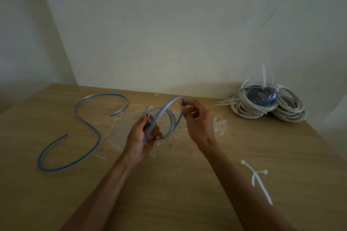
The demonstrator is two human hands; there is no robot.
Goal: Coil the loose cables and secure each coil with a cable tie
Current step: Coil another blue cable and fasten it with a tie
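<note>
My left hand grips a small coil of clear blue-striped cable above the middle of the wooden table. My right hand pinches the free end of that same cable, which arches over the coil. A second loose blue cable lies in an S shape on the table's left side. Two white cable ties lie crossed at the right, near my right forearm.
A pile of tied coils, white and blue, with tie tails sticking up, sits at the table's far right corner against the wall. White flaky patches mark the table top under my hands.
</note>
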